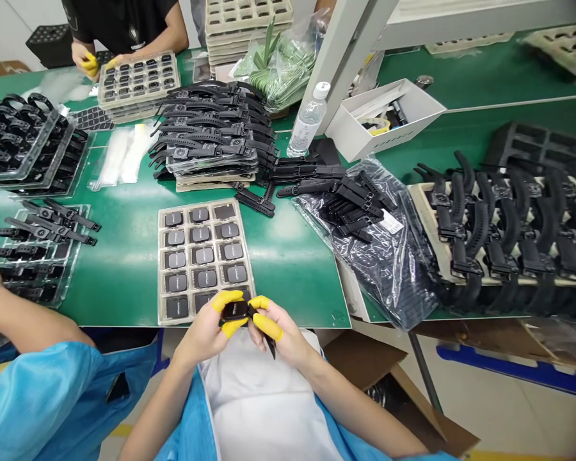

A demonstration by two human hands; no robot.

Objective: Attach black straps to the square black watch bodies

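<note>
Between yellow-covered fingertips, my left hand (214, 326) pinches a black square watch case (235, 311). My right hand (281, 330) grips a black watch strap (269, 344) at the right side of the case; its tail hangs below the fingers. Whether strap and case are joined, I cannot tell. Just beyond my hands lies a beige tray (162, 269) of square compartments holding dark watch cases (202, 255). Loose black straps (352, 202) are heaped on a plastic bag to the right.
Stacked trays of strapped watches (211, 128) stand behind the beige tray. A water bottle (308, 123) and a white box (384, 121) are at the back. More watches (504, 224) sit at right. A co-worker's arm (24, 314) is close on the left; another person (129, 32) works opposite.
</note>
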